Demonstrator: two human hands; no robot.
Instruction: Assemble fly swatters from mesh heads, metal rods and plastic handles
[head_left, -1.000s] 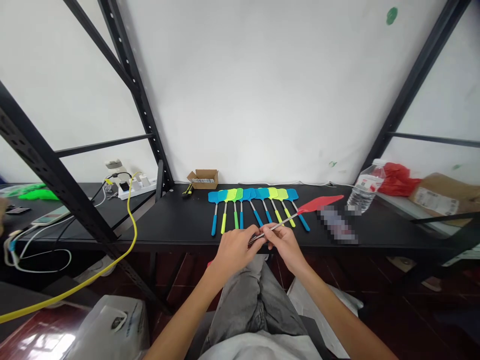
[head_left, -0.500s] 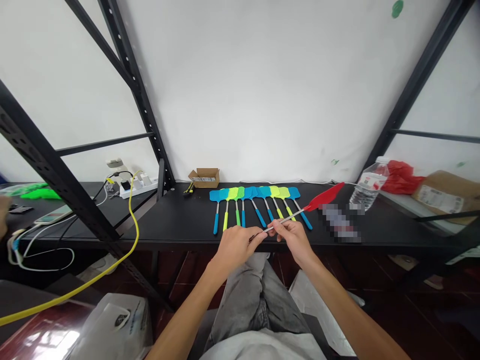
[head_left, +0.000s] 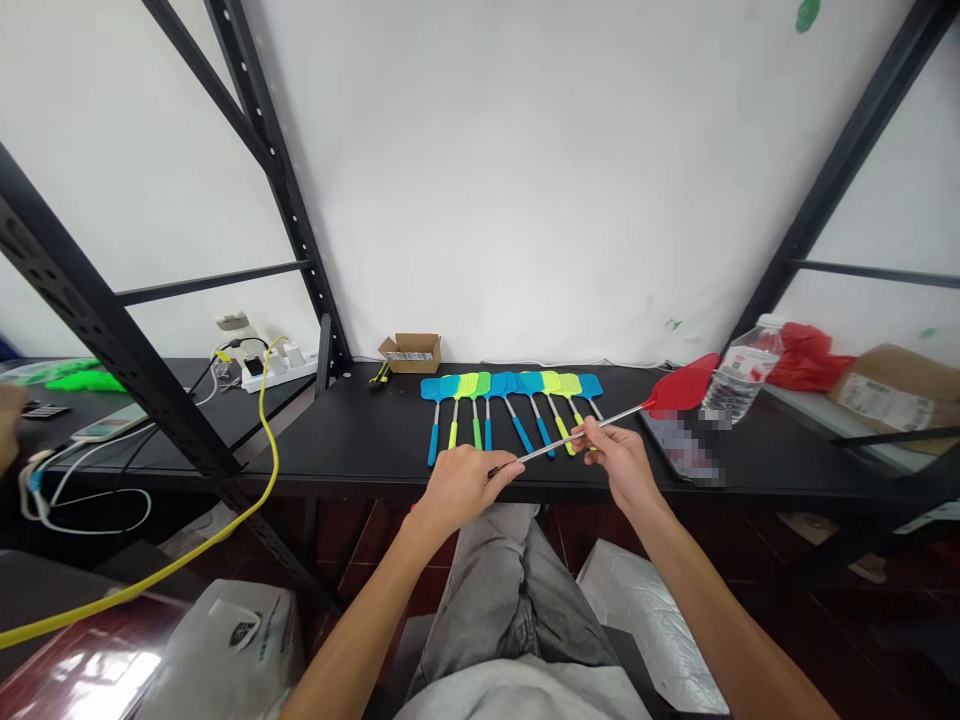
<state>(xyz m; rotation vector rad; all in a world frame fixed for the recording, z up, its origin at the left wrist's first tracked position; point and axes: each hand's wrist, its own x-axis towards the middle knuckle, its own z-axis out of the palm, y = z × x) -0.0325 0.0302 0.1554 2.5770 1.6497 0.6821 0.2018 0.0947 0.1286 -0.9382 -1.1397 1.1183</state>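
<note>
A red fly swatter [head_left: 681, 389] is held across my front, its leaf-shaped head out to the right. My left hand [head_left: 463, 485] is closed round the swatter's lower part, which it mostly hides; a speck of red shows by the wrist. My right hand [head_left: 621, 462] pinches the thin metal rod partway toward the head. A stretch of bare rod shows between my hands. Just beyond them, a row of blue, yellow and green fly swatters [head_left: 501, 384] lies on the black table [head_left: 337, 430], heads toward the wall and handles toward me.
A small open cardboard box [head_left: 414, 353] stands by the wall. To the right are a phone-like blurred item [head_left: 681, 446], a water bottle [head_left: 742, 370] and a red plastic bag [head_left: 806, 357]. A yellow cable [head_left: 271, 450] hangs at the left beside the black metal post [head_left: 150, 360].
My right hand has moved right, away from my left. More metal rod shows between them, and the red head has shifted right and turned its flat side more into view.
</note>
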